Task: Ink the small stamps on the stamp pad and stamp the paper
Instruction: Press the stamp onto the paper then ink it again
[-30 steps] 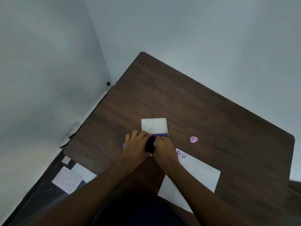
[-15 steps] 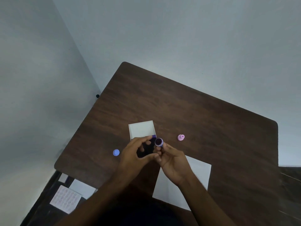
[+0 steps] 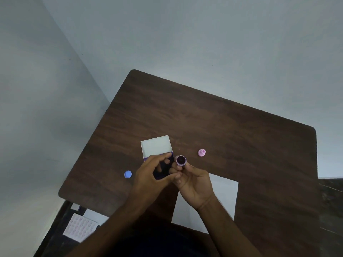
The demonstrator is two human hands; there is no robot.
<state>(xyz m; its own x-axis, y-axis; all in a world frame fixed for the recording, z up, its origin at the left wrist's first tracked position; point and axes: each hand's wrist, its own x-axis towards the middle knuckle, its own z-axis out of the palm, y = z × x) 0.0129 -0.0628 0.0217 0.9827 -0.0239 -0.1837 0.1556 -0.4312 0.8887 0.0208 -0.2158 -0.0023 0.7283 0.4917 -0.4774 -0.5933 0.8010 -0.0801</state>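
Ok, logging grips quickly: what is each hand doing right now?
Left hand: grips the dark purple stamp pad.
Right hand: pinches the small round purple stamp, face up.

- Three small stamps: a purple stamp (image 3: 181, 160), a pink stamp (image 3: 201, 152) and a blue stamp (image 3: 128, 174).
- One stamp pad (image 3: 163, 168), its white lid (image 3: 156, 147) open.
- One sheet of white paper (image 3: 221, 199) on the surface (image 3: 241, 138).
- Two hands: left hand (image 3: 151, 178), right hand (image 3: 194, 184).
- Three pale sheets on the floor (image 3: 55, 230), including one dotted sheet (image 3: 80, 227).
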